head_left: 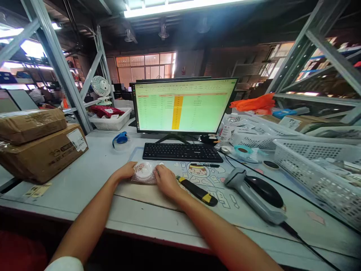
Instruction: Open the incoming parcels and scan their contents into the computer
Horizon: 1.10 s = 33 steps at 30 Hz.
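A small clear plastic-wrapped package (143, 172) with a round white item inside lies on the desk mat in front of the keyboard (182, 151). My left hand (126, 171) grips its left edge, and the fingertips are partly hidden. From the other side my right hand (167, 181) holds the right edge with bent fingers. Just right of that hand rests a black and yellow utility knife (199, 191). A black pen (205, 165) lies beyond the knife. What the round item is I cannot make out through the plastic.
A barcode scanner (255, 195) and a black mouse (265, 191) lie at right, near white plastic baskets (316, 169). Cardboard boxes (42, 150) are stacked at left. Behind the keyboard stands a monitor (183, 107). Blue tape (120, 139) sits left of it.
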### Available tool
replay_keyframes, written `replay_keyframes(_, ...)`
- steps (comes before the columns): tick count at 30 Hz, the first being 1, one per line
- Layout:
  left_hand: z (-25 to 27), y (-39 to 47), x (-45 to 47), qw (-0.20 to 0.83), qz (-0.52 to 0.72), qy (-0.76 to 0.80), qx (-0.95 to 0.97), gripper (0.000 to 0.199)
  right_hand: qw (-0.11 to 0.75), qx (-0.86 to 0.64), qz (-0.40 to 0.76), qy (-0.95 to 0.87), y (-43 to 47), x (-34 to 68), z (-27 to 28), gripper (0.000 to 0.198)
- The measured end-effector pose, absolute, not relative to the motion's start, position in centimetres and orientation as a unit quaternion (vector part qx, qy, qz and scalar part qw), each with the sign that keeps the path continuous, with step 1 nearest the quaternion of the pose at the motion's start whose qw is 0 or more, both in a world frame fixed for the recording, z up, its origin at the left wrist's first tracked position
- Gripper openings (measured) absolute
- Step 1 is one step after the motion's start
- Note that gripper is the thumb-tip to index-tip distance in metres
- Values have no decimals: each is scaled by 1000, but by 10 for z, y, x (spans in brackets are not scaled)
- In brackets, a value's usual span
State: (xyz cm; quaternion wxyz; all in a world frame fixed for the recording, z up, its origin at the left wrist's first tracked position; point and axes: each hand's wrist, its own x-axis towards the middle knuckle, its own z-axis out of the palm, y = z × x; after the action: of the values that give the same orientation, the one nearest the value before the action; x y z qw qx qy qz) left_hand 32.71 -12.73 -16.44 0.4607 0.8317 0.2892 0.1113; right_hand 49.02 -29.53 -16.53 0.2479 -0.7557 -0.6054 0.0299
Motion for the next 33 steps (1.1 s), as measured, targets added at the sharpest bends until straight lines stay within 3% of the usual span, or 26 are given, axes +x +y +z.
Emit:
replay_keyframes(5, -157, -136, 327, 486, 181, 219, 827, 63, 372, -689, 40, -621, -293, 493, -174, 17)
replay_keyframes(11, -166, -137, 332, 629, 246, 162, 720, 85, 538, -595, 40, -596, -298, 509, -163, 26)
replay_keyframes(18, -162, -138, 327, 734, 274, 169, 598, 63, 608, -647, -84, -452, -310, 542, -129, 36)
replay_keyframes(28, -176, -139, 330, 732, 169, 209, 626, 71, 494, -734, -101, -454, -308, 522, -104, 47)
replay_keyframes(33, -186, -129, 328, 702, 177, 232, 650, 71, 329, -789, -62, -514, -297, 516, -53, 26)
